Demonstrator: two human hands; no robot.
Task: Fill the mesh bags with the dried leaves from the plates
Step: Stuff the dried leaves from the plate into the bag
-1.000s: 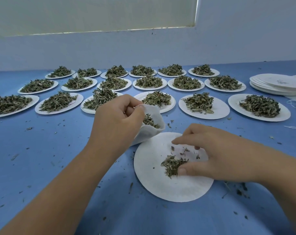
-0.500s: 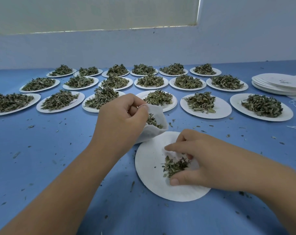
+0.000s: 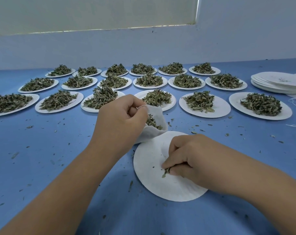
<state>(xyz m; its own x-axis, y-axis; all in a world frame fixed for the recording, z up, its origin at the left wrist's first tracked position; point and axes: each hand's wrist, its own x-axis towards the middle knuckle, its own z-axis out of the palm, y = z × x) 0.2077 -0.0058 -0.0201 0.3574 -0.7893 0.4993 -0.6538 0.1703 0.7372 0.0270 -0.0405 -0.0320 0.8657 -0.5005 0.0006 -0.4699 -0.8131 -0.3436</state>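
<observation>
Right hand (image 3: 191, 160) has closed, pinching leaves (image 3: 166, 172) on one plate (image 3: 149, 175); left hand (image 3: 120, 122) grips one bag (image 3: 158, 116); perhaps eighteen heaped plates (image 3: 222, 106).

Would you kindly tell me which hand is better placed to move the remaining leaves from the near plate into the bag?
The right hand: its fingers pinch the leaves on the near plate, right beside the bag. The left hand is busy holding the bag's mouth open.

Leaves (image 3: 166, 171) in right grip (image 3: 186, 160) — bag (image 3: 156, 122) left.
</observation>
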